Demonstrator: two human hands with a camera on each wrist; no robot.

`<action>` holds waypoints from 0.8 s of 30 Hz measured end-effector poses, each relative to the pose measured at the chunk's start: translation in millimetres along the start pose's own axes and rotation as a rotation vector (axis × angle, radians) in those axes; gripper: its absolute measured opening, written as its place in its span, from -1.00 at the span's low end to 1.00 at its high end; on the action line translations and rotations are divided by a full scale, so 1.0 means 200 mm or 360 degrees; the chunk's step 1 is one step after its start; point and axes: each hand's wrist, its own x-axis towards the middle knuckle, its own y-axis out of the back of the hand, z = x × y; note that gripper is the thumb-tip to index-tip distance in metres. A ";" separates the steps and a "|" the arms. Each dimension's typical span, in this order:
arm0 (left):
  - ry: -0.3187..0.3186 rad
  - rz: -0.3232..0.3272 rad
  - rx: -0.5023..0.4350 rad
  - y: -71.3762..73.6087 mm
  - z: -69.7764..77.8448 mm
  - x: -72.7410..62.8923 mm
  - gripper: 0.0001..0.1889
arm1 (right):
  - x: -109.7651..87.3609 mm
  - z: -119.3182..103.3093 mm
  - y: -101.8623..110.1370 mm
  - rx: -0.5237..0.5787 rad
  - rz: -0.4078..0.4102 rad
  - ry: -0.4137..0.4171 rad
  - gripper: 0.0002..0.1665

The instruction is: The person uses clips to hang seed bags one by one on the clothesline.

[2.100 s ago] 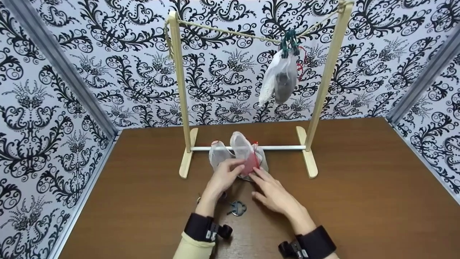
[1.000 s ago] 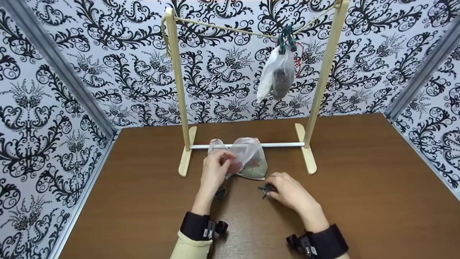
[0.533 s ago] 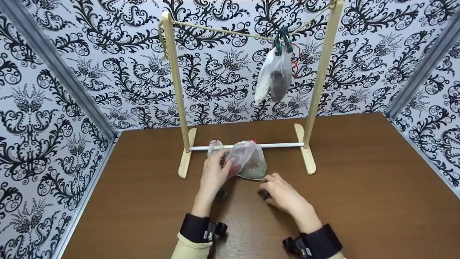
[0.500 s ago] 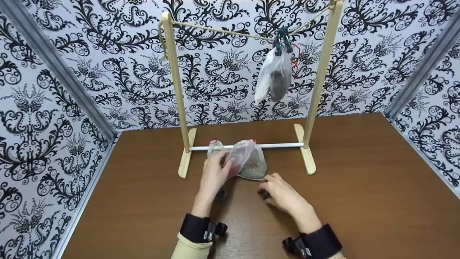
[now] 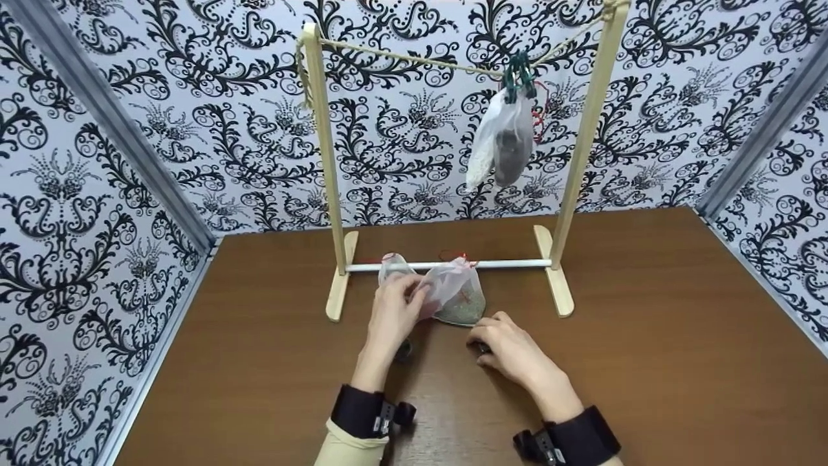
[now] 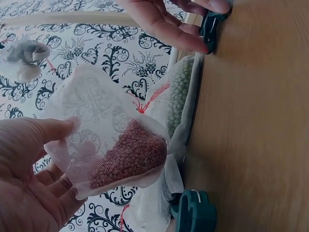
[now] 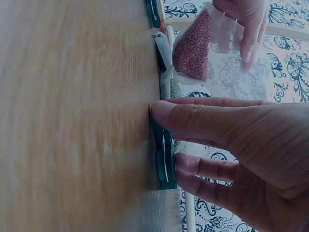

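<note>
One red-filled mesh bag (image 6: 126, 157) in the left grip (image 5: 392, 309).

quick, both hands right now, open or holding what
Left hand: holding the bag of red grains.
Right hand: holding a green clip.

Right hand (image 7: 260, 145) held a dark green clip (image 7: 164, 154) close against the wooden tabletop (image 7: 87, 116); thumb tip lay at one end, two fingertips along its side. Left hand (image 7: 251, 24) pinched a sheer mesh bag (image 7: 231, 79), reddish grains (image 7: 192, 50) gathered in one part of it. A second bag (image 7: 175, 89), contents greenish, showed partly behind the right thumb. Another green clip (image 7: 153, 13) was cut off by the view's top edge. Backdrop (image 7: 292, 67): dark scrollwork on white.
</note>
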 end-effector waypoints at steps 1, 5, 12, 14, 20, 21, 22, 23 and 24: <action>-0.0002 -0.0002 -0.0006 0.00 0.00 0.00 -0.89 | 0.00 0.00 0.00 -0.0011 -0.0001 -0.0009 -0.64; 0.0004 -0.0010 -0.0031 0.00 0.01 0.00 -0.90 | -0.01 0.00 0.00 -0.0048 -0.0016 -0.0041 -0.61; 0.0020 -0.0024 -0.0022 0.00 0.02 0.00 -0.89 | -0.01 0.00 0.01 -0.0053 0.0072 0.0001 -0.67; 0.0016 -0.0019 0.0005 0.01 0.02 0.00 -0.89 | 0.00 0.01 0.02 0.0014 0.0124 0.0019 -0.69; 0.0037 0.0029 0.0096 0.04 0.04 0.01 -0.91 | 0.03 0.03 0.09 0.0334 0.0147 -0.0071 -0.70; 0.0035 0.0042 0.0108 0.04 0.04 0.01 -0.92 | 0.03 0.03 0.11 0.0376 0.0141 -0.0079 -0.70; 0.0029 0.0053 0.0118 0.05 0.05 0.01 -0.92 | 0.04 0.03 0.13 0.0416 0.0134 -0.0084 -0.69; 0.0025 0.0063 0.0124 0.05 0.05 0.01 -0.92 | 0.05 0.04 0.14 0.0446 0.0127 -0.0083 -0.69; 0.0023 0.0072 0.0128 0.05 0.05 0.01 -0.92 | 0.05 0.04 0.16 0.0469 0.0126 -0.0070 -0.68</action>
